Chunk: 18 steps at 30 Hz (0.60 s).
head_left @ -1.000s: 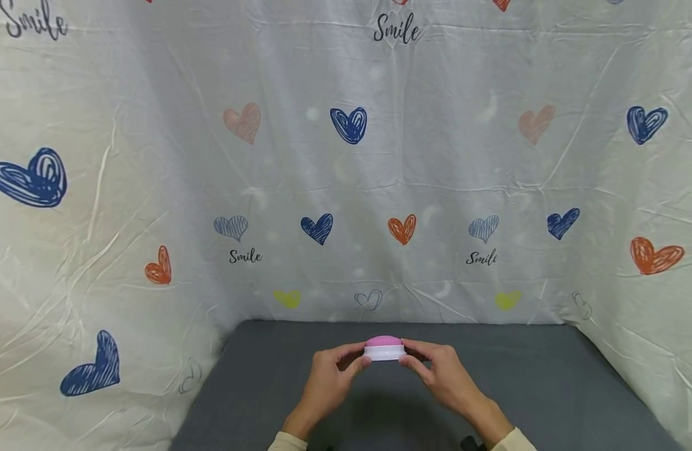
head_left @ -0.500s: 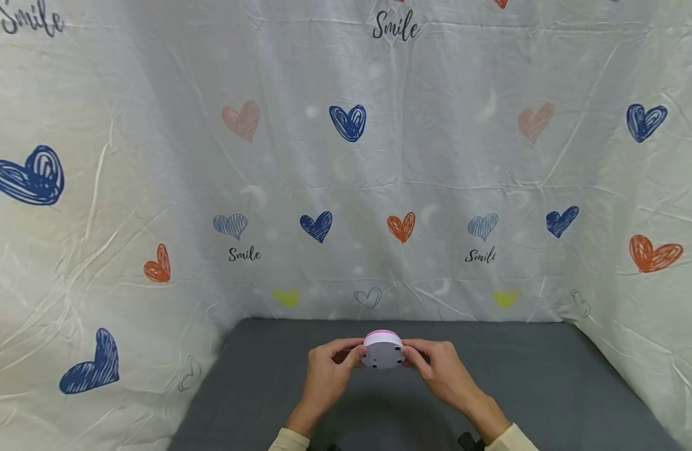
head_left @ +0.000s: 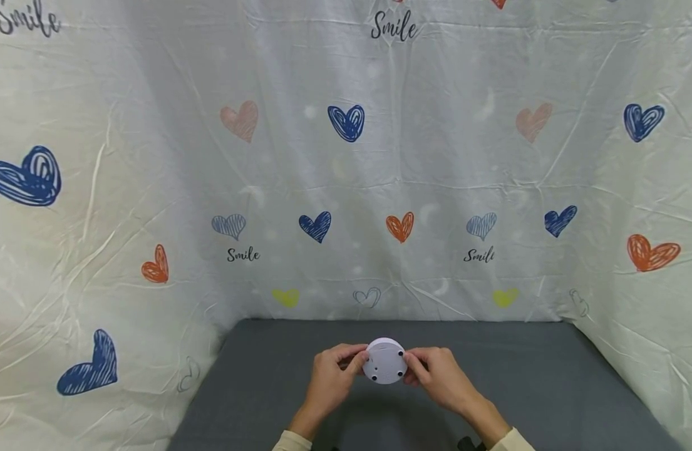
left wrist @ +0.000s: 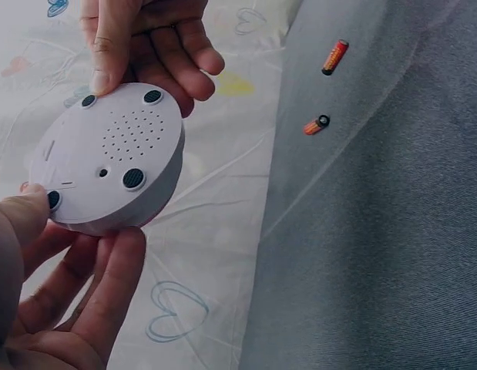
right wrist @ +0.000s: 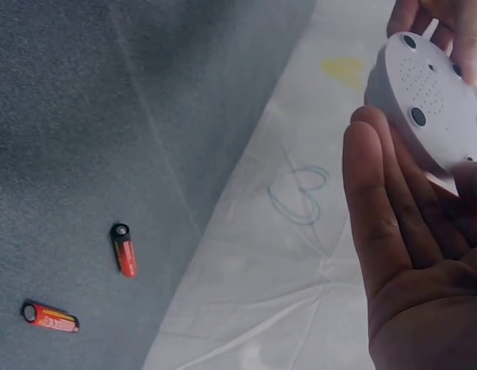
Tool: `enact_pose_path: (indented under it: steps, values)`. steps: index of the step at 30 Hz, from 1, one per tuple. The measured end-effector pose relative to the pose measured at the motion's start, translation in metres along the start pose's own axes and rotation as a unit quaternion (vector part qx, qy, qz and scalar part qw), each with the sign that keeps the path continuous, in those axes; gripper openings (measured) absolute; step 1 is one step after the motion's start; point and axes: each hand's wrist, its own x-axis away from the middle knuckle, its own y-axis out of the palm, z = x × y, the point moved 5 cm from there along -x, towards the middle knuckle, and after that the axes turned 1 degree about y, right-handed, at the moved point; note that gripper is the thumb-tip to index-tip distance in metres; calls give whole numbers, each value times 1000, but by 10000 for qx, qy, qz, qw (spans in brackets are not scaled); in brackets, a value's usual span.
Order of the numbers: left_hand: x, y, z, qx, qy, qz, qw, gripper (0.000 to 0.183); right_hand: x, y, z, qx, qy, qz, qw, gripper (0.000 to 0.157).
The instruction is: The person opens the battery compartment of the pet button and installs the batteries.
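A round white buzzer button (head_left: 384, 362) is held up over the grey table between both hands, its underside toward the head camera. In the left wrist view, the underside of the buzzer button (left wrist: 107, 158) shows several dark round feet, a patch of small speaker holes and a small screw hole. My left hand (head_left: 330, 377) grips its left edge, thumb on the underside and fingers beneath. My right hand (head_left: 441, 377) pinches the right edge, thumb near a foot. The pink dome top faces away and is hidden in the head view.
Two orange and black batteries lie apart on the grey table (head_left: 278, 351): one battery (left wrist: 335, 57) and another battery (left wrist: 316, 125) in the left wrist view. A white curtain (head_left: 346, 169) with printed hearts stands behind and at both sides.
The buzzer button has tipped over in both hands: its pink top showed a second ago, and now its flat underside faces the head camera. Both hands have kept their hold.
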Motion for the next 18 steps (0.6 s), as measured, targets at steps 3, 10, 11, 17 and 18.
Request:
enact_pose_path:
  steps: [3,10,11,17,18]
  values:
    - [1,3,-4,-201,-45,-145,9997,19,2,3,3,6,94,-45,9999,29]
    - [5,9,-14,-572,-157,-664,9960,25,6,11,11,-90,421,-179,9989,36]
    - [7,10,-15,-612,-197,-753,9951,26,7,13,12,-117,457,-212,9987,37]
    - [12,16,-26,-672,-464,-1103,9905,30,12,22,24,-359,676,-440,9961,37]
    - [13,18,-28,-607,-567,-1152,9899,31,13,23,27,-403,724,-478,9954,37]
